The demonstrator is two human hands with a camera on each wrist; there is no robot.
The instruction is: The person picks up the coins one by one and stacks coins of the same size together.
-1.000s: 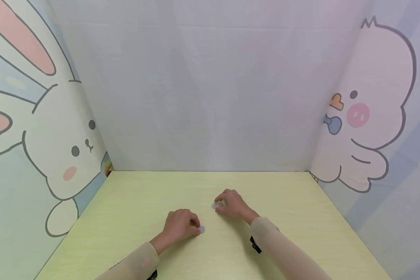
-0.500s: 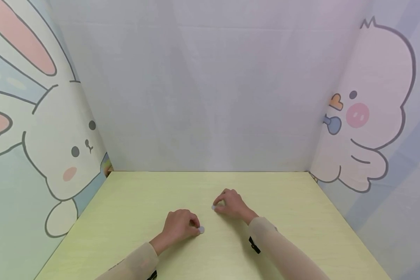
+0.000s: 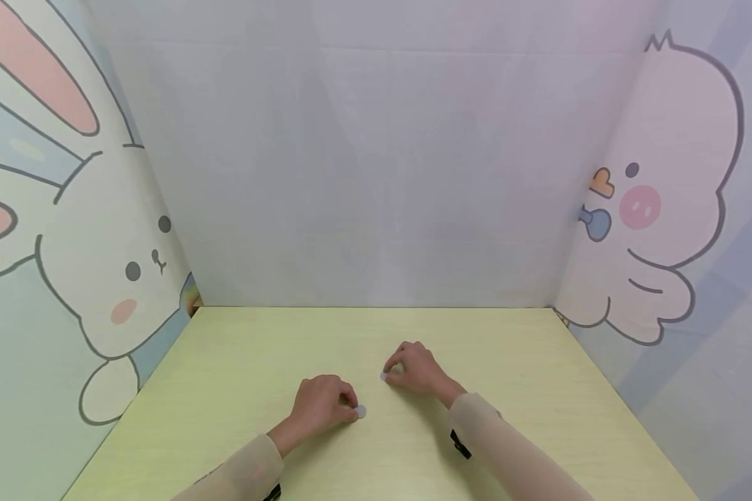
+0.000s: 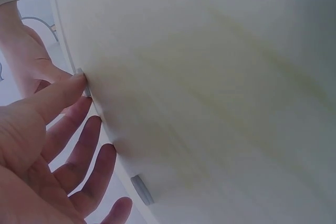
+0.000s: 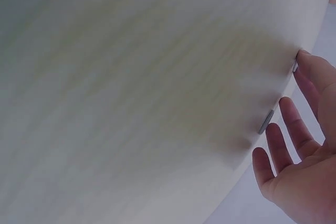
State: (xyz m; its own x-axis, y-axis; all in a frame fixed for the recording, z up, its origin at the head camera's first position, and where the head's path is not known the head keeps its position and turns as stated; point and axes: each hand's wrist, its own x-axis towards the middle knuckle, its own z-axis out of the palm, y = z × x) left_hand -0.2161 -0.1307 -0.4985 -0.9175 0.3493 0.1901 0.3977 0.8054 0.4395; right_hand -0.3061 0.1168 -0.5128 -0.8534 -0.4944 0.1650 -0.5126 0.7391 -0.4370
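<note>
My left hand pinches a small round grey disc, coin-like, between thumb and forefinger on the table. In the left wrist view that disc shows at the fingertips, and a second grey disc lies near the little finger. Farther back and to the right, my right hand pinches another grey disc by its edge. The right wrist view shows this disc at the thumb, with one more disc beside the other fingers. Both extra discs are hidden beneath the hands in the head view.
The pale yellow table reaches back to a plain light cloth wall. Side cloths carry a printed rabbit at left and a printed chick at right.
My right finger and thumb have closed on their disc, and it has come slightly nearer the front of the table. The left hand and its disc have stayed almost still.
</note>
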